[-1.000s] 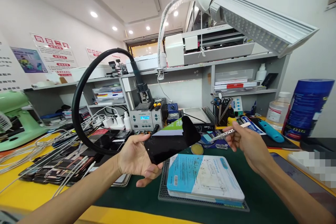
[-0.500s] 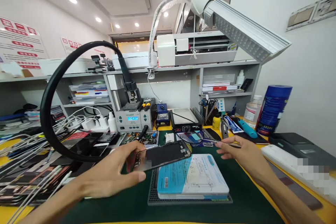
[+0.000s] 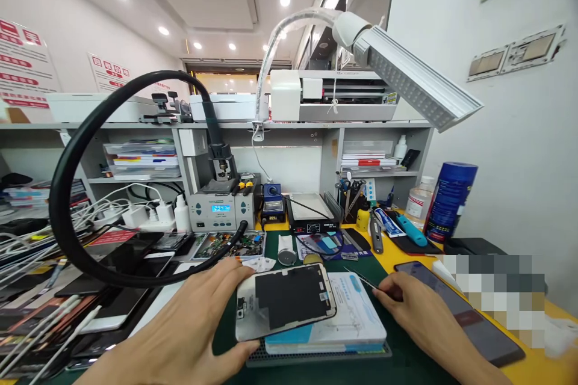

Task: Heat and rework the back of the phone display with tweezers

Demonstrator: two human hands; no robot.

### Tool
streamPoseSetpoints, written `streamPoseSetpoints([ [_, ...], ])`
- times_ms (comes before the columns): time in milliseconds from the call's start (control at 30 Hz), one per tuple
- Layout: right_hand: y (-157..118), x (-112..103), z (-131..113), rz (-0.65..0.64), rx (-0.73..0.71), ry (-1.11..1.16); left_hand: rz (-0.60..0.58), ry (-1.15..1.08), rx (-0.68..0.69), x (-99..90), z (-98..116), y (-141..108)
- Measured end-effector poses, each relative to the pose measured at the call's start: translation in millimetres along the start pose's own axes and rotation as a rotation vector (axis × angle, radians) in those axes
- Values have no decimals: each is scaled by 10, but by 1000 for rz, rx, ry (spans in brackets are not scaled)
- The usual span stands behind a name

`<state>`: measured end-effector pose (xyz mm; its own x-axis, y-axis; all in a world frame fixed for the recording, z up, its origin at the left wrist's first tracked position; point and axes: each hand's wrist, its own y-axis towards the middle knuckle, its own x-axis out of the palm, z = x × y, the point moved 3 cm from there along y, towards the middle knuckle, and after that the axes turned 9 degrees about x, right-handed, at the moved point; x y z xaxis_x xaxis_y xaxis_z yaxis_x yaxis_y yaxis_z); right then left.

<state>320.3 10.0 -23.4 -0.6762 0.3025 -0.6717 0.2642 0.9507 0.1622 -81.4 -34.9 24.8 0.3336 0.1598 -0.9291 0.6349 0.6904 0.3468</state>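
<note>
My left hand grips the left end of a phone screen panel, thumb at its lower edge and fingers at its upper edge. The panel's back faces up, showing a black sheet and a silvery end. It is slightly tilted above a stack of blue and white booklets, overlapping their left part. The booklets lie on a dark perforated tray. To the right, my right hand pinches a thin metal tool, whose tip points up and left over the booklets' top edge.
A rework station with a black looping hose stands at the back left. Phones and white cables crowd the left. A heating plate stands behind the green mat. A dark phone lies right; a lamp hangs above.
The panel has turned from a steep tilt so more of its back shows, lower over the booklets. My right hand and tool have moved lower. The camera view has shifted slightly.
</note>
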Motion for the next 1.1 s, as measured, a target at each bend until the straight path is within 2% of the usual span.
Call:
streamPoseSetpoints([
  [100, -17, -82, -99, -11, -15, -22, 41, 9, 72, 30, -6, -7],
  [167, -62, -170, -250, -1, -21, 6, 66, 30, 105, 38, 7, 16],
  [233, -146, -215, -448, -53, -24, 89, 93, 55, 147, 28, 51, 63],
  [267, -202, -200, -558, -142, -38, 164, 114, 66, 169, 16, 81, 88],
  [333, -344, -79, -750, -515, 52, 478, 169, 85, 213, -13, 144, 122],
  [433, -528, 82, -951, -748, 134, 680, 211, 78, 180, -27, 170, 104],
  [500, -603, 164, -1008, -778, 166, 772, 175, -31, 67, 3, 130, 75],
  [567, -651, 240, -1010, -746, 264, 900, 179, -316, -91, 51, 96, 74],
  [633, -696, 337, -1002, -703, 374, 1031, 259, -776, -222, 108, 139, 140],
  [700, -744, 463, -1022, -676, 419, 1107, 347, -1267, -263, 170, 291, 285],
  [767, -792, 600, -1065, -674, 412, 1120, 390, -1501, -366, 238, 462, 456],
  [867, -822, 715, -1116, -699, 383, 1083, 503, -1484, -494, 281, 568, 660],
  [967, -717, 577, -1116, -666, 302, 949, 540, -1382, -490, 223, 449, 776],
  [1033, -556, 340, -1117, -503, 188, 848, 473, -1319, -439, 155, 327, 826],
  [1067, -465, 187, -1150, -335, 11, 642, 421, -1291, -411, 126, 278, 849],
  [1100, -391, 66, -1200, -227, -143, 440, 373, -1267, -387, 104, 242, 870],
])
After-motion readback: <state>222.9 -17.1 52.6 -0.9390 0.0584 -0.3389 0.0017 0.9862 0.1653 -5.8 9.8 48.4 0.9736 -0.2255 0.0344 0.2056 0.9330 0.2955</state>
